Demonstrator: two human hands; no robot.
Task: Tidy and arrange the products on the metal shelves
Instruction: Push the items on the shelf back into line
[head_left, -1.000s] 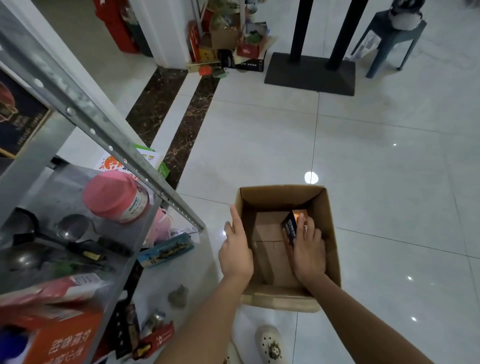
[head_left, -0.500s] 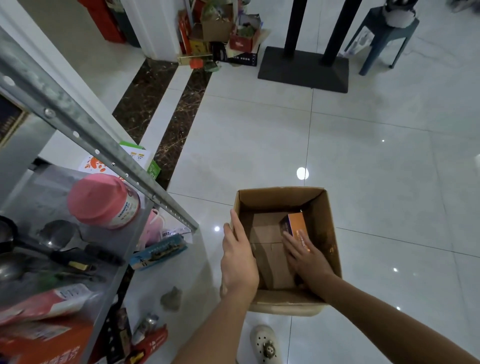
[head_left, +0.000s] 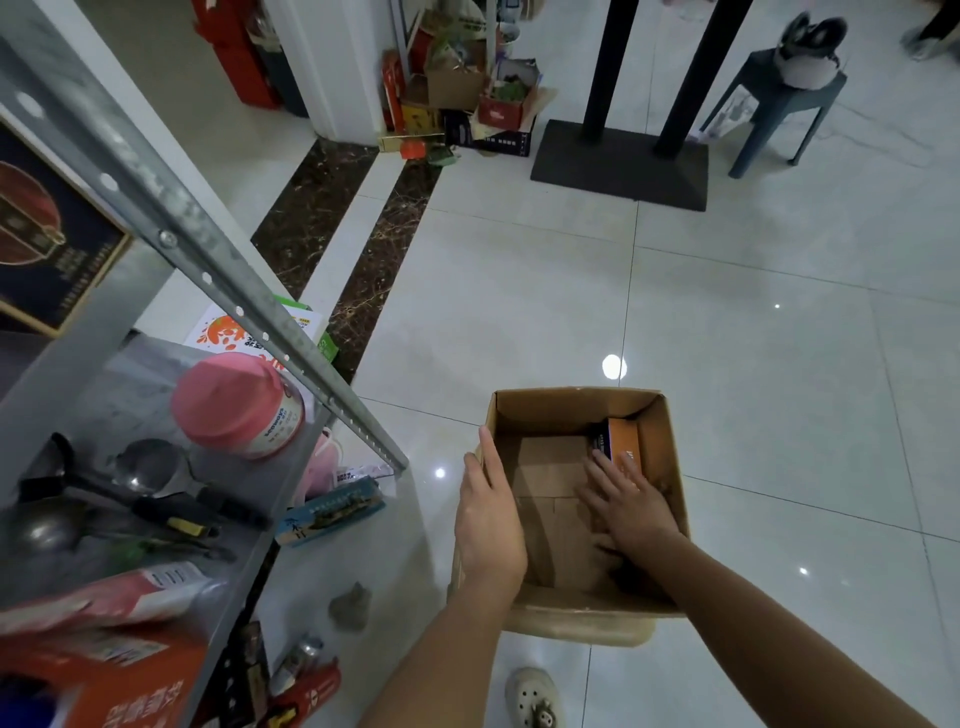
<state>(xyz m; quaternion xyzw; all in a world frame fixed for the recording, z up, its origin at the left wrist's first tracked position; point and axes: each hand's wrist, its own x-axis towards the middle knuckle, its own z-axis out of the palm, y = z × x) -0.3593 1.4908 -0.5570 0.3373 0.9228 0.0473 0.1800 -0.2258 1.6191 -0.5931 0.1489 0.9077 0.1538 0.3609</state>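
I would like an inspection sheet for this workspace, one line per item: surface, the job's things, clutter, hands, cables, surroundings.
Surface: glossy tiled floor; a cardboard box stands raised on a pale support beside the metal shelves.
Job's things: small orange box in the cardboard box's far right corner; pink-lidded jar and ladles on a shelf.
Clutter: pile of boxes on the floor at the far side.
Hands: left hand rests on the cardboard box's left wall, fingers straight; right hand is inside, flat fingers touching the small orange box.
Cables: nothing seen.
Surroundings: black stand base, grey stool.
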